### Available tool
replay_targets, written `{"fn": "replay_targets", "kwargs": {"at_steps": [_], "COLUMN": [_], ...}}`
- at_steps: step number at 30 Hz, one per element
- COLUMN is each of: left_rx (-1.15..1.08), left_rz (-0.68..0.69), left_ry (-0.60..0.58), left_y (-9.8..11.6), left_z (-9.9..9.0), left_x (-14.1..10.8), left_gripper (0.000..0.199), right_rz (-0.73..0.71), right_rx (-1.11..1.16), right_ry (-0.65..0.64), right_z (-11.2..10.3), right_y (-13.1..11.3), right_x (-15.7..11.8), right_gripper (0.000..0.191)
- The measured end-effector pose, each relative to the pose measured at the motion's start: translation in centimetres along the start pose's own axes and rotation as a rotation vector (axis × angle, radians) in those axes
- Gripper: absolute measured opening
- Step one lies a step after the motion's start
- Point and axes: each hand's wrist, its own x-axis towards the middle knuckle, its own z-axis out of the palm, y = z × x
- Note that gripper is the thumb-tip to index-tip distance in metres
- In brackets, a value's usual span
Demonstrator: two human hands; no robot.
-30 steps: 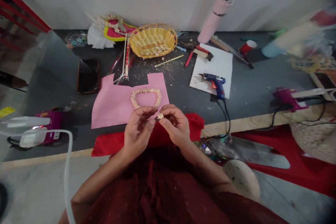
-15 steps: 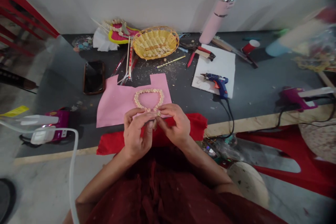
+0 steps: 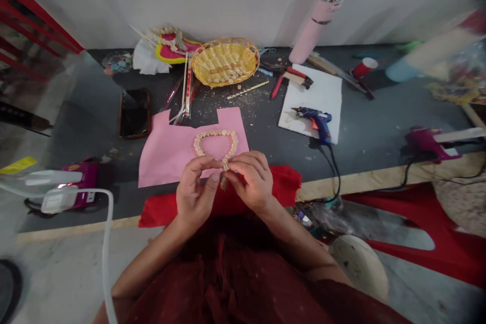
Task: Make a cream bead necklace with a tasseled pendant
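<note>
A cream beaded loop with a short tassel, like a bracelet (image 3: 232, 137), lies partly on a pink sheet (image 3: 159, 154). Its near end is raised between my two hands. My right hand (image 3: 252, 179) pinches the joint just above the tassel between thumb and fingers. From the other side, my left hand (image 3: 197, 182) holds the same spot with its fingertips, its thumb a little lower beside the tassel. The tassel hangs down between both thumbs. Beneath the hands a red cloth (image 3: 284, 182) runs along the table edge.
A blue glue gun (image 3: 321, 122) lies on a white board (image 3: 298, 96), its cord trailing over the front edge. Behind are a wicker basket (image 3: 201, 68), red-handled pliers (image 3: 277, 86) and a pink flask (image 3: 309, 35). A phone (image 3: 134, 113) and a purple power block (image 3: 89, 182) are left.
My left fingers have pulled back slightly and opened a little from the joint. The joint and tassel now show more clearly between the hands. The loop stays on the pink sheet.
</note>
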Motion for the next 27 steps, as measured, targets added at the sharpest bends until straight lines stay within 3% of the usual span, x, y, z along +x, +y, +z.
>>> {"fn": "replay_targets", "kwargs": {"at_steps": [11, 20, 24, 27], "left_rx": [-0.468, -0.588, -0.596, -0.651], "left_rz": [-0.383, -0.516, -0.568, -0.629], "left_ry": [0.018, -0.026, 0.027, 0.039], "left_y": [0.3, 0.3, 0.7, 0.9], "left_z": [-0.2, -0.5, -0.5, -0.6], "left_x": [0.6, 0.9, 1.1, 1.4], "left_gripper": [0.034, 0.041, 0.043, 0.044], "right_rz": [-0.131, -0.124, -0.050, 0.133], "right_rx": [-0.030, 0.080, 0.198, 0.307], "right_ry": [0.006, -0.022, -0.024, -0.114], "right_z": [0.1, -0.4, -0.3, -0.4], "right_y": [0.3, 0.3, -0.1, -0.8], "right_x": [-0.1, -0.2, -0.2, -0.1], "right_gripper": [0.020, 0.022, 0.034, 0.045]}}
